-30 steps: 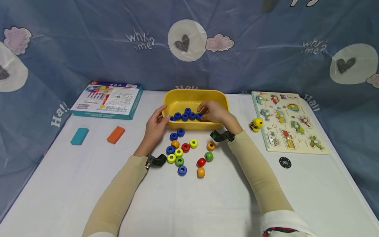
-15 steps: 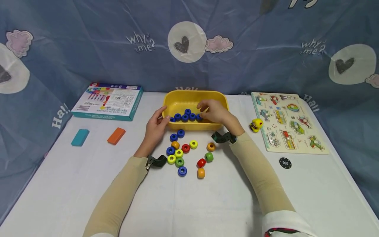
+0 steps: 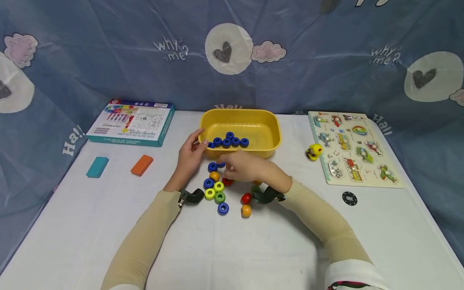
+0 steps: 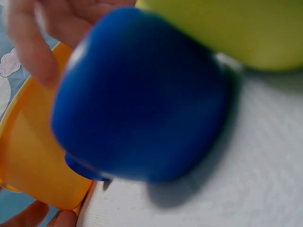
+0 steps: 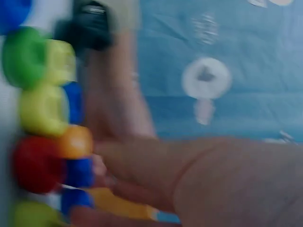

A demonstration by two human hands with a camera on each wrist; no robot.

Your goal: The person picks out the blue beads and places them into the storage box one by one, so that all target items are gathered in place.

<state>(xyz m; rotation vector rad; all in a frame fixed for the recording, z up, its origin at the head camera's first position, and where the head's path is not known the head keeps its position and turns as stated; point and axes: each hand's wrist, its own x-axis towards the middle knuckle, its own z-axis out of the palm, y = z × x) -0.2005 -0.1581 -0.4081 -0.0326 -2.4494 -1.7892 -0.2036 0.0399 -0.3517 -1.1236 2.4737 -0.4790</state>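
Gripping the tray (image 3: 253, 121) at its near left corner with the left hand (image 3: 191, 153), thumb over the rim. Reaching down just in front of the tray with the right hand (image 3: 242, 166), fingertips at a blue bead (image 3: 221, 164); cannot tell whether pinching it or merely touching (too blurred in the wrist views). Counting six blue beads (image 3: 226, 143) inside the tray, toward its near side. Seeing mixed loose beads (image 3: 219, 187) between the arms, a box (image 3: 130, 123) far left, a puzzle (image 3: 353, 171) far right, a chip (image 3: 349, 198) below it.
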